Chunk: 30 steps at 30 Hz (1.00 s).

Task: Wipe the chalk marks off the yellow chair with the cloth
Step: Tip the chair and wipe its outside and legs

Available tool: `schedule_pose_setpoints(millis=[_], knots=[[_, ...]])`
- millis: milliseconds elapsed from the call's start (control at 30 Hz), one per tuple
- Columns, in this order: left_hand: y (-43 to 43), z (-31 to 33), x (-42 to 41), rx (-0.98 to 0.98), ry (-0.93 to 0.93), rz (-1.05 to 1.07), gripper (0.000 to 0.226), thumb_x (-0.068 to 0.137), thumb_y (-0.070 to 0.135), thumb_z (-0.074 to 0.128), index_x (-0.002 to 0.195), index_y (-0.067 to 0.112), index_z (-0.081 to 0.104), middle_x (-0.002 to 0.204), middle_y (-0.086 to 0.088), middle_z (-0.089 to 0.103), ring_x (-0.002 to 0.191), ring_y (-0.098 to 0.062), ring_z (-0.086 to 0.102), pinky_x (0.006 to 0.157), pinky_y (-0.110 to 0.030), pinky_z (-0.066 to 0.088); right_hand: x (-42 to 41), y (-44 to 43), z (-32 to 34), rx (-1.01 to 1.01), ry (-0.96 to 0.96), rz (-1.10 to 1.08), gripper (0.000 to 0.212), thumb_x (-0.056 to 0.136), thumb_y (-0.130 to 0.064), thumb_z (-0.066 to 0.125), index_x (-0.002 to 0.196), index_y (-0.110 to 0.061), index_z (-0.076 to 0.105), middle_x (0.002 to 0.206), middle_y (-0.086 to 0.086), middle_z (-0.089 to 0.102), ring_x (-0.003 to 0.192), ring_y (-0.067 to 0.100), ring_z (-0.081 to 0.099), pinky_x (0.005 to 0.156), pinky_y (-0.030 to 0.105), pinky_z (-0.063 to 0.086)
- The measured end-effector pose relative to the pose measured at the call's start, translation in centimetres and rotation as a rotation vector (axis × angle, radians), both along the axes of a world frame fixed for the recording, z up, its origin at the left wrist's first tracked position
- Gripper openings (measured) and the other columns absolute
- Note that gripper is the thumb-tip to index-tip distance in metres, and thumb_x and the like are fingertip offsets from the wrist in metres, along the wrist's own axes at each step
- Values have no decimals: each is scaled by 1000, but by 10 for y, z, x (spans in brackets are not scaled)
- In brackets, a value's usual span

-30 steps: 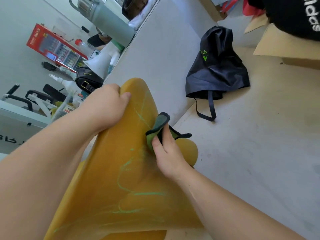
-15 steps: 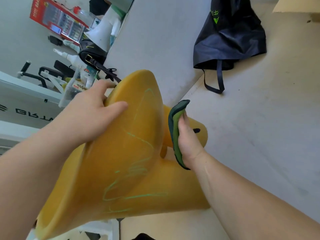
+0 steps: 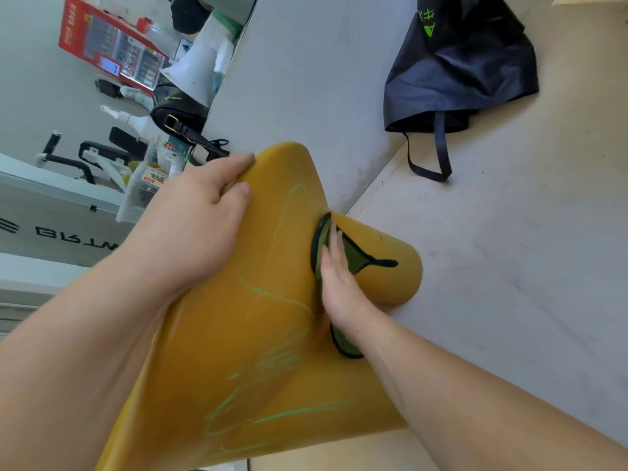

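Where the right fingers (image 3: pixel 334 244) lie straight and close together, they press flat on the green cloth (image 3: pixel 354 259), none of them curled round it; whether the thumb hooks any of the fabric cannot be told. Right hand (image 3: pixel 339 288) lies along the crease where the curved back of the yellow chair (image 3: pixel 217 351) meets a rounded lobe of the same chair. The cloth has a dark edging; it shows past the fingertips above and again under the wrist below, and a dark tail of it trails rightward over the lobe. Left fingers (image 3: pixel 234 166) are hooked over the upper rim of the chair back, thumb laid on the near face, so the left hand (image 3: pixel 193 229) grips that rim firmly. Both forearms are bare. Green chalk marks (image 3: pixel 278 362) run over the near face of the chair: a faint loop high up near the left thumb, a slanting line at mid-height beside the right hand, denser scribbles and long strokes lower down. The cloth sits beside the slanting line, at the right edge of the marked face. Beyond the chair lie a pale floor (image 3: pixel 509 266) and a light grey wall panel (image 3: pixel 306 79). A dark navy bag (image 3: pixel 458 73) with green print and a loose strap slumps against that panel, well apart from the chair. Farther left: a black handbag (image 3: pixel 178 115), a white spray bottle (image 3: pixel 131 120), a red box (image 3: pixel 108 52).
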<state>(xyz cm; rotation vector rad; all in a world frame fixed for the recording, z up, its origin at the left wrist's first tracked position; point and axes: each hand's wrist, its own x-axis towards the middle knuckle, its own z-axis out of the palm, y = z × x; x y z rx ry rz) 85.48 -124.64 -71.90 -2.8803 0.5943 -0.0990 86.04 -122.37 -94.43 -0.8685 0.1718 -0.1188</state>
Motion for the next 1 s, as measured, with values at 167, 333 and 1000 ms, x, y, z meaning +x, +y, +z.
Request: schedule_pose_setpoints(millis=[167,333,1000], knots=[[1,2,3,-94,25,-1,41,101,29,46,139,46,51,128,25,58,121,-2,51,104,-33,42,38,-51,50,-206,-206,-174,57,102,-55,26,156,-54,9,171,-11,-6,156,18,-13,123,45,-7],[1,2,3,-84,15,19,42,100,31,48,137,48,51,123,21,62,118,-5,54,91,-28,41,60,-53,29,-85,-162,-110,56,101,-67,26,154,-59,9,171,-15,1,157,13,-4,127,48,-2],[2,1,4,13,-23,-62,47,92,37,44,137,50,49,104,41,51,84,13,53,73,-4,35,88,-61,9,94,-70,-1,61,96,-76,30,153,-59,20,165,-24,21,152,2,19,128,45,15]])
